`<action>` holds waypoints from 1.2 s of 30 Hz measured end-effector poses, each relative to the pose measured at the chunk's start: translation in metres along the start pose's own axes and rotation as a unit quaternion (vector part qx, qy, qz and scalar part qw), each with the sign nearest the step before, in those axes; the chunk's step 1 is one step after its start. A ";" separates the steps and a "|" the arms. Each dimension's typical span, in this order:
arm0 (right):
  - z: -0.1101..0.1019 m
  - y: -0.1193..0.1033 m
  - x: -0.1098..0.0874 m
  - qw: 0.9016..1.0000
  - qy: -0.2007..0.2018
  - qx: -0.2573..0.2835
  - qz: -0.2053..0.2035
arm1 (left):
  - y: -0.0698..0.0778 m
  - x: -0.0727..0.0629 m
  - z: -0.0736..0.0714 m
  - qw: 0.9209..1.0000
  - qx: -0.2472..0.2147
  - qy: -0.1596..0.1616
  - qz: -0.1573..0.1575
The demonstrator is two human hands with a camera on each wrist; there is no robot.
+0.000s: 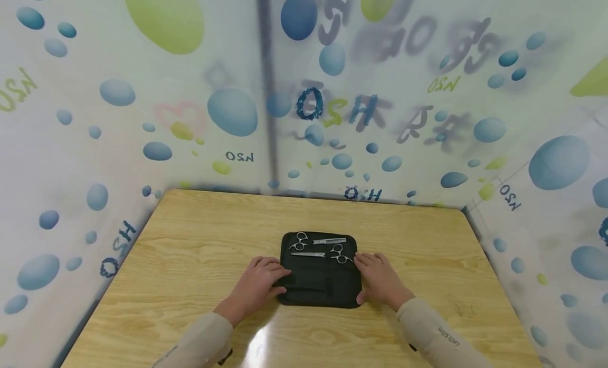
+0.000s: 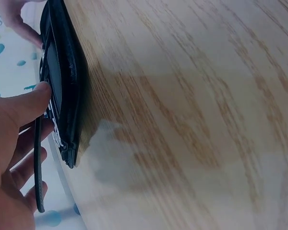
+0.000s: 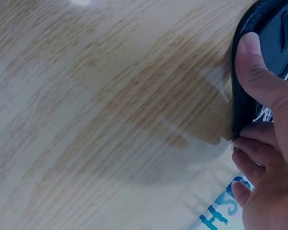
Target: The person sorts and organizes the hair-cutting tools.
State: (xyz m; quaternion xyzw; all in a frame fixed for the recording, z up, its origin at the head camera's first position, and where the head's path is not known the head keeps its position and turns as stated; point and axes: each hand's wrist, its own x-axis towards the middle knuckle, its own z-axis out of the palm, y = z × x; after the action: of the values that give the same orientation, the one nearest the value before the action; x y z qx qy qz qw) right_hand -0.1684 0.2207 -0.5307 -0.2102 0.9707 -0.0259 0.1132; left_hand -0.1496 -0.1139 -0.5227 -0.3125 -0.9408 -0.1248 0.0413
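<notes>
A black scissor case [image 1: 309, 296] lies unfolded flat on the wooden table. Two silver hairdressing scissors are in its far half: the farther pair [image 1: 329, 241] has its finger loops at left, the nearer pair [image 1: 307, 254] has them at right. My left hand [image 1: 258, 281] grips the case's left edge. In the left wrist view, its thumb rests on the case, and a thin dark strip [image 2: 38, 167] runs across the fingers. At the right edge, my right hand [image 1: 380, 278] holds the case, thumb toward the near corner and fingers farther up the side.
The wooden table [image 1: 199, 225] extends around the case, its far edge meeting a wall [image 1: 190, 141] printed with blue and green drops. Similar printed walls stand at left and right. Both forearms in light sleeves [image 1: 437, 331] cross the near side.
</notes>
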 end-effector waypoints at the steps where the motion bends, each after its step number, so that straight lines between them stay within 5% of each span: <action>1: 0.000 0.000 0.000 1.000 -0.001 -0.002 0.001 | 0.000 0.000 0.000 1.000 0.001 -0.001 0.000; 36: -0.005 -0.005 -0.002 1.000 0.007 0.000 -0.001 | 0.003 0.008 0.008 1.000 0.001 -0.007 0.014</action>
State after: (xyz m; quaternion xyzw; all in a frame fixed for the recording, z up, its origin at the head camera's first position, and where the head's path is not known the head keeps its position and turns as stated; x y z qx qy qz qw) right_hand -0.1660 0.2165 -0.5251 -0.2111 0.9712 -0.0277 0.1065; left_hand -0.1547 -0.1048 -0.5284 -0.3264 -0.9367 -0.1215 0.0368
